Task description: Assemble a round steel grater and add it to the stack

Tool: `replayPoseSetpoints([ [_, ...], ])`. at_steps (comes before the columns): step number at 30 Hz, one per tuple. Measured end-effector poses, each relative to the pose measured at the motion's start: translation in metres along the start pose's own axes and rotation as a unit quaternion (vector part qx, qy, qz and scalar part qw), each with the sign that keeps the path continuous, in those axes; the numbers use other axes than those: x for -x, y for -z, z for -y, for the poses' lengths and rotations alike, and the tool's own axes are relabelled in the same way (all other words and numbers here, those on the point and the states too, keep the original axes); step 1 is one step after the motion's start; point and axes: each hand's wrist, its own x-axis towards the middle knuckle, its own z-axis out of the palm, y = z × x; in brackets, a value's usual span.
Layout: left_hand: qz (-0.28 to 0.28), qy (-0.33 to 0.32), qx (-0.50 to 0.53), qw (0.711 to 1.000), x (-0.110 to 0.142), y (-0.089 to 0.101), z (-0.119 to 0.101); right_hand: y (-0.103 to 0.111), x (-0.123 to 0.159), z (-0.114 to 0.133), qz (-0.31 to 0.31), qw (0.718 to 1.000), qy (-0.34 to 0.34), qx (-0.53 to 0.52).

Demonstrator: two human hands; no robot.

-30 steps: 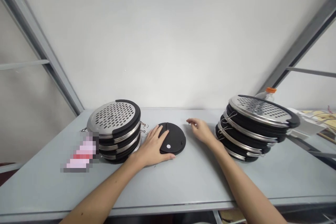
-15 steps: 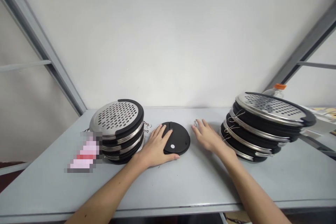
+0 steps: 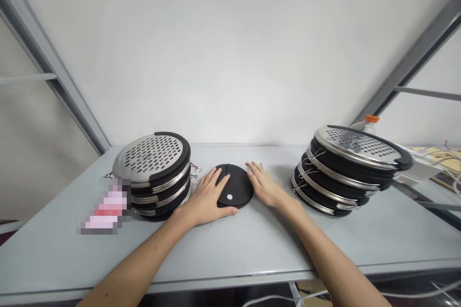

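A flat black round disc (image 3: 236, 187) with a small white dot lies on the grey table (image 3: 252, 240) in the middle. My left hand (image 3: 207, 199) rests flat on its left part, fingers spread and stretched out. At the disc's right edge lies my right hand (image 3: 264, 184), fingers extended and touching the rim. A small wire clip (image 3: 260, 166) sits just beyond my right fingers.
A stack of round black pans with perforated steel lids (image 3: 154, 172) stands left of the disc. A taller leaning stack (image 3: 347, 168) stands at the right, a bottle with an orange cap (image 3: 365, 123) behind it. A blurred pink item (image 3: 106, 208) lies front left.
My right hand has let go of the small wire clip and moved left to the disc's right edge. My left hand stays on the disc.
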Motion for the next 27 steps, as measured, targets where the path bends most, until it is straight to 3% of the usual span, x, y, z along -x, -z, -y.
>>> replayPoseSetpoints([
  [3, 0.0, 0.002, 0.003, 1.0, 0.0, 0.001, 0.0, -0.006, -0.007, -0.005, -0.022, 0.998, 0.047, -0.036],
  [6, 0.005, 0.004, 0.009, 1.0, 0.0, 0.004, -0.001, -0.006, -0.015, -0.015, -0.091, 0.993, 0.07, -0.021],
  [10, 0.008, 0.01, 0.009, 1.0, 0.0, 0.007, -0.002, 0.006, -0.018, -0.028, -0.166, 0.985, 0.018, 0.049],
  [16, 0.009, 0.011, 0.01, 1.0, 0.002, 0.008, -0.003, 0.012, -0.015, -0.025, -0.139, 0.985, -0.029, 0.093],
  [27, 0.015, 0.011, 0.021, 1.0, 0.003, 0.006, 0.0, 0.005, -0.021, -0.033, -0.098, 0.993, -0.01, 0.061],
])
